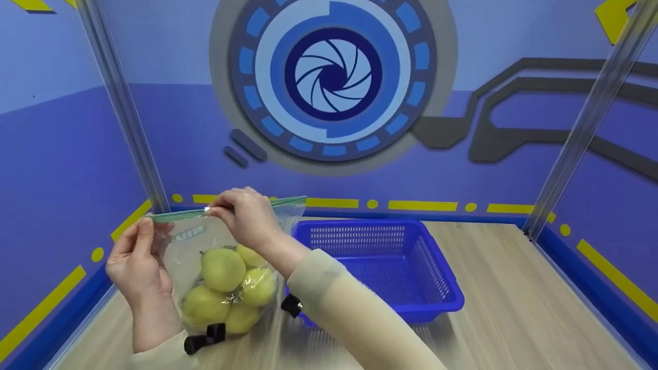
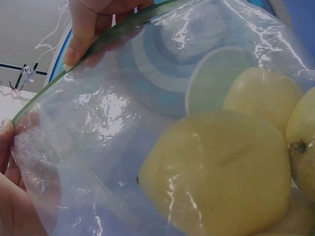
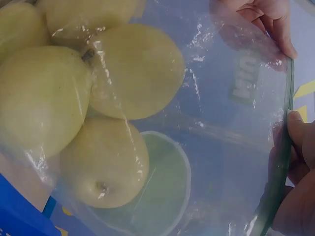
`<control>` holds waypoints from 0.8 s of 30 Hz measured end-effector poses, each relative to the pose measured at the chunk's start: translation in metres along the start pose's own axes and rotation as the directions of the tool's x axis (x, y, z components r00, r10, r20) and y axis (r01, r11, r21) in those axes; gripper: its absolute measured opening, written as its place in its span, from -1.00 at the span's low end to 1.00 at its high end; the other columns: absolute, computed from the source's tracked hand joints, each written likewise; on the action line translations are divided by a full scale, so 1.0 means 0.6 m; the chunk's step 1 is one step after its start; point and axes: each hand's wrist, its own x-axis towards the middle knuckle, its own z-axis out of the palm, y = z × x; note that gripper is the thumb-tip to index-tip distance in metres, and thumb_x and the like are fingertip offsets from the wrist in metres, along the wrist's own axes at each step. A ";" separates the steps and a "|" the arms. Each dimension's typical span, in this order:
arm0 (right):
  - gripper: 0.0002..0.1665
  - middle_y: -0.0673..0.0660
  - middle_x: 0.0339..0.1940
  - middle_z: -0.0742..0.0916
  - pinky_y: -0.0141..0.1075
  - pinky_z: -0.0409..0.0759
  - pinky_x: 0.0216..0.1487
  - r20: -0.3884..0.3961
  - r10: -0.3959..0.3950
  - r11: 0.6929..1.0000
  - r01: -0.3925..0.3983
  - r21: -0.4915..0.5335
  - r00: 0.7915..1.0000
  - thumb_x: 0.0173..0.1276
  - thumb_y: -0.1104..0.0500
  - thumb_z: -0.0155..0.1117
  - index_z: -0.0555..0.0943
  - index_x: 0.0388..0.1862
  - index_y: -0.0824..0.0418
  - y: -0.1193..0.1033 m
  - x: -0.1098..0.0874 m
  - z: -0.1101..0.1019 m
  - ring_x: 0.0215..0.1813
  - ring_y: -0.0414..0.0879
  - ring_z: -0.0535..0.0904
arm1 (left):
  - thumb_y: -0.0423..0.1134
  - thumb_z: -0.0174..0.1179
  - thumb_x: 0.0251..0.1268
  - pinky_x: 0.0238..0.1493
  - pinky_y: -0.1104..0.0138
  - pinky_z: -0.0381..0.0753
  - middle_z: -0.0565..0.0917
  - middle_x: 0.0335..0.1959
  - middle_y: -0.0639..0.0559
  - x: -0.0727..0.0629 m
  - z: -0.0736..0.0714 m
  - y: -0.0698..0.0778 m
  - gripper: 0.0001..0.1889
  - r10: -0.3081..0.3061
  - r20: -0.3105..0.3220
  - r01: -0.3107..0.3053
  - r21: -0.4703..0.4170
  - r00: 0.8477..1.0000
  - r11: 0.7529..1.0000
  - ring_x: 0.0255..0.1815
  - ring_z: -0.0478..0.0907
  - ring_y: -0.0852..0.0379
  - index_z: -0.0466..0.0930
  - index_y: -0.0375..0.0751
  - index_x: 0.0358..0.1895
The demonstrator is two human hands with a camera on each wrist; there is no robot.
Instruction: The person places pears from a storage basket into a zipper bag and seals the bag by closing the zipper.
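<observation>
A clear zip bag [image 1: 177,252] with a green seal strip [image 1: 180,215] holds several yellow-green pears [image 1: 223,270], seen through the plastic. My left hand [image 1: 138,267] pinches the bag's top left corner between thumb and fingers. Farther along the strip, my right hand [image 1: 249,218] pinches it near the middle. In the left wrist view, the right hand [image 2: 91,24] grips the strip above the pears [image 2: 216,172]. The right wrist view has the right hand [image 3: 300,172] on the strip and the left hand [image 3: 268,19] at the corner. Whether the seal is closed between them cannot be made out.
A blue plastic basket [image 1: 360,224] with perforated walls stands right of the bag, on the wood-grain table [image 1: 514,308]. Behind is a blue patterned wall [image 1: 180,128], and upright metal posts [image 1: 126,108] rise at the two back corners.
</observation>
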 end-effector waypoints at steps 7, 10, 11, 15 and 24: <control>-0.76 -0.14 -0.16 0.82 -0.40 0.45 -0.05 -0.011 0.018 1.000 -0.018 0.005 1.000 0.45 -0.08 0.29 0.81 -0.11 -0.04 0.017 -0.003 -0.008 -0.19 -0.25 0.54 | -0.45 0.46 0.12 -0.40 0.38 0.69 0.78 -0.47 -0.17 0.002 -0.003 -0.002 -0.71 0.007 -0.003 -0.007 -0.024 1.000 1.000 -0.50 0.78 -0.01 0.74 -0.56 -0.10; -0.76 -0.15 -0.17 0.82 -0.37 0.45 -0.02 -0.013 0.028 1.000 -0.028 0.011 1.000 0.44 -0.08 0.30 0.81 -0.12 -0.04 0.024 -0.005 -0.011 -0.20 -0.24 0.53 | -0.42 0.48 0.11 -0.46 0.40 0.64 0.79 -0.47 -0.15 0.001 -0.004 -0.002 -0.68 0.005 -0.007 -0.005 -0.006 1.000 1.000 -0.49 0.78 0.01 0.73 -0.56 -0.08; -0.76 -0.15 -0.18 0.82 -0.37 0.45 -0.02 -0.014 0.030 0.999 -0.030 0.014 0.999 0.44 -0.08 0.31 0.81 -0.13 -0.03 0.026 -0.005 -0.011 -0.21 -0.24 0.52 | -0.41 0.48 0.11 -0.47 0.41 0.63 0.79 -0.47 -0.14 0.001 -0.004 -0.002 -0.66 0.005 -0.008 -0.005 0.001 1.000 1.000 -0.49 0.78 0.01 0.73 -0.56 -0.06; -0.76 -0.14 -0.19 0.82 -0.36 0.44 -0.01 -0.013 0.038 0.999 -0.038 0.028 0.999 0.44 -0.08 0.31 0.81 -0.13 -0.02 0.034 -0.005 -0.014 -0.23 -0.25 0.50 | -0.39 0.50 0.09 -0.45 0.41 0.64 0.79 -0.45 -0.14 0.001 -0.004 -0.002 -0.64 0.003 -0.009 -0.003 0.014 1.000 1.000 -0.48 0.78 0.02 0.73 -0.55 -0.06; -0.77 -0.13 -0.19 0.82 -0.31 0.45 -0.01 -0.024 0.043 0.999 -0.042 0.021 0.999 0.43 -0.07 0.32 0.81 -0.14 -0.01 0.053 -0.007 -0.020 -0.22 -0.23 0.51 | -0.40 0.50 0.09 -0.31 0.37 0.74 0.80 -0.44 -0.15 0.002 -0.005 -0.001 -0.66 -0.006 -0.013 0.006 0.006 1.000 1.000 -0.47 0.78 0.01 0.75 -0.53 -0.07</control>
